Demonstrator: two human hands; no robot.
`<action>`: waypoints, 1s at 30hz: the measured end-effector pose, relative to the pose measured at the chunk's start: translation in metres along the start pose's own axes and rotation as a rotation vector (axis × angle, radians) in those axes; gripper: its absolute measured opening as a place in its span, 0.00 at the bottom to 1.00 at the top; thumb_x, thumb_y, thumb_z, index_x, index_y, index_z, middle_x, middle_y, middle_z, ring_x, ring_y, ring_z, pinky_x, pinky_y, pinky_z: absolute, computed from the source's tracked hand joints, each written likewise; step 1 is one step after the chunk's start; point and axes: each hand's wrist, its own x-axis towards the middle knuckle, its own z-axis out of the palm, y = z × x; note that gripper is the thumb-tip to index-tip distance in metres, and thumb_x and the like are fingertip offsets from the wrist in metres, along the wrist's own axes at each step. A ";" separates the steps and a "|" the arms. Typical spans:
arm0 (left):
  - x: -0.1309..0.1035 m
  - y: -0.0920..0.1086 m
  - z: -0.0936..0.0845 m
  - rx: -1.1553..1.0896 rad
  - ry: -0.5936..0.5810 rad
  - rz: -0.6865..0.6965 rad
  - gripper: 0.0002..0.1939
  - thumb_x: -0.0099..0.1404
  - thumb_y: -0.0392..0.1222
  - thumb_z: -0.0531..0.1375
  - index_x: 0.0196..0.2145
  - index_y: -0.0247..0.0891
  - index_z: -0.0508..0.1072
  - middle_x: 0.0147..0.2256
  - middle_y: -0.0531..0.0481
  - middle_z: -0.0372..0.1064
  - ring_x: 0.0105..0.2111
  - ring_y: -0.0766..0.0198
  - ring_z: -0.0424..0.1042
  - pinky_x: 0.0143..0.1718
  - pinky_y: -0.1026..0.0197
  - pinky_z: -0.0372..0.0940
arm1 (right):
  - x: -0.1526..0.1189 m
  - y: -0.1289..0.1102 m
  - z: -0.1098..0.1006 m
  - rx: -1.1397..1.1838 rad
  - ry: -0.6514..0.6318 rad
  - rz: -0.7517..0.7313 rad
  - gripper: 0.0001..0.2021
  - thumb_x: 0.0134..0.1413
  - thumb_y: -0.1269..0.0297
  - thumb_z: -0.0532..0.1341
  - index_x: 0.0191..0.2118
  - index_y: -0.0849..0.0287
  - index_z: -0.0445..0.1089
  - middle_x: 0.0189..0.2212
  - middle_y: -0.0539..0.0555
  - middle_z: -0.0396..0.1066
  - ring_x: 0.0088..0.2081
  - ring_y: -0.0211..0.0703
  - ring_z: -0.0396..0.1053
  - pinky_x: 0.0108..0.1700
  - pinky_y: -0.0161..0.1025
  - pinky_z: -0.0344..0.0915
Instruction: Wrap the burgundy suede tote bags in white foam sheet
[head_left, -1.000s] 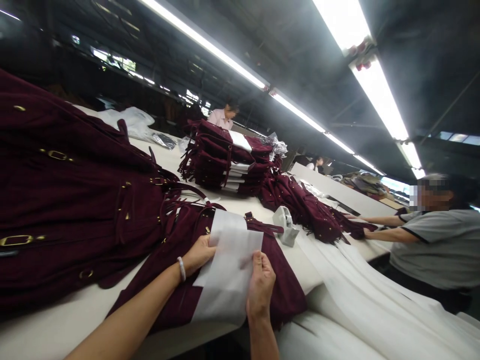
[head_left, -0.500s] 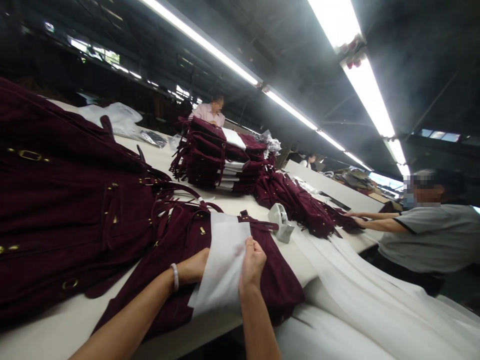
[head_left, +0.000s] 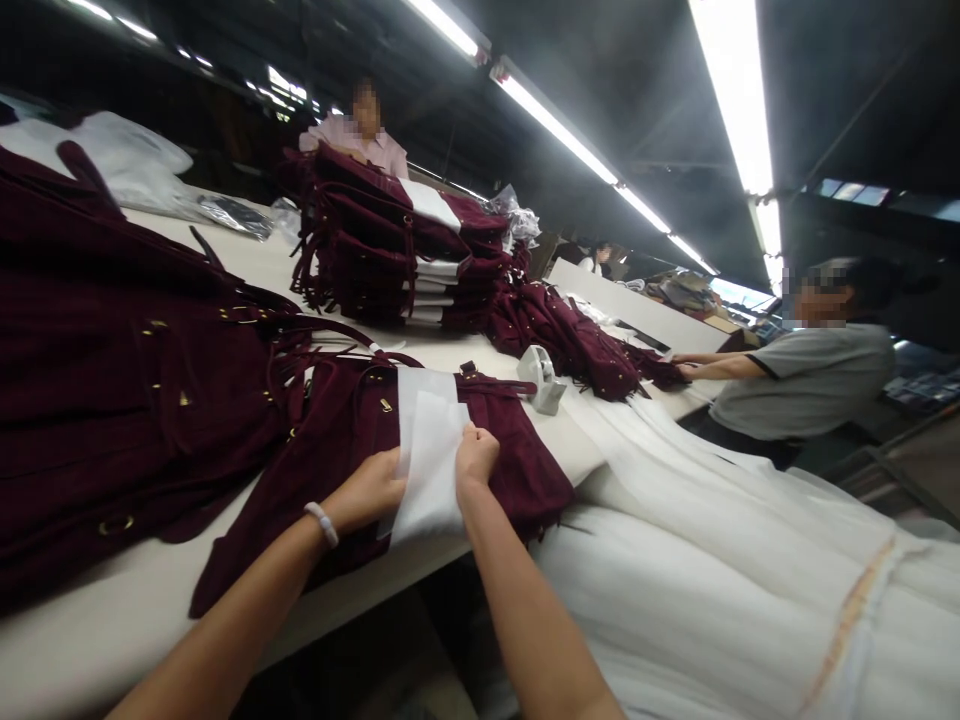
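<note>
A maroon bag (head_left: pixel 517 455) lies on the pale table, with a white sheet (head_left: pixel 429 450) wrapped across its middle. My left hand (head_left: pixel 373 490) grips the sheet's left edge, its fingertips partly hidden by the sheet. On the right edge, my right hand (head_left: pixel 476 455) is closed, pinching the sheet. Two layers of white overlap between my hands. Just beyond the bag's right end stands a grey-white tape dispenser (head_left: pixel 541 380). A larger heap of maroon bags (head_left: pixel 82 370) fills the left side.
Behind is a stack of maroon bags (head_left: pixel 367 240) with white bands. Clear plastic (head_left: pixel 127 160) lies at the back left. White sheeting (head_left: pixel 697 530) drapes over the right edge. One person (head_left: pixel 817 380) handles maroon material at right; another (head_left: pixel 360 135) stands behind the stack.
The view has shifted, so the scene sits higher and farther left. A folded layer of the white sheet now lies over the band, and more of my left hand's fingers show.
</note>
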 end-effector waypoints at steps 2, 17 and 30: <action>-0.003 0.002 -0.002 0.007 0.102 0.004 0.20 0.54 0.44 0.66 0.44 0.35 0.75 0.43 0.46 0.75 0.45 0.53 0.71 0.47 0.62 0.65 | 0.001 -0.004 0.000 -0.079 -0.018 0.020 0.18 0.60 0.61 0.51 0.30 0.63 0.76 0.34 0.65 0.77 0.32 0.50 0.69 0.33 0.40 0.59; 0.003 -0.001 0.006 -0.143 0.346 -0.221 0.19 0.56 0.52 0.63 0.35 0.33 0.71 0.27 0.47 0.73 0.24 0.61 0.69 0.24 0.63 0.62 | -0.003 -0.012 -0.012 -0.059 -0.212 -0.061 0.15 0.60 0.62 0.52 0.31 0.60 0.74 0.33 0.60 0.77 0.35 0.46 0.71 0.33 0.35 0.59; -0.002 0.006 0.004 -0.243 0.333 -0.318 0.18 0.54 0.52 0.67 0.32 0.36 0.70 0.22 0.51 0.71 0.22 0.62 0.70 0.23 0.64 0.65 | 0.001 0.001 -0.067 0.379 -0.985 0.109 0.20 0.42 0.52 0.69 0.16 0.60 0.62 0.11 0.46 0.61 0.13 0.29 0.53 0.14 0.27 0.43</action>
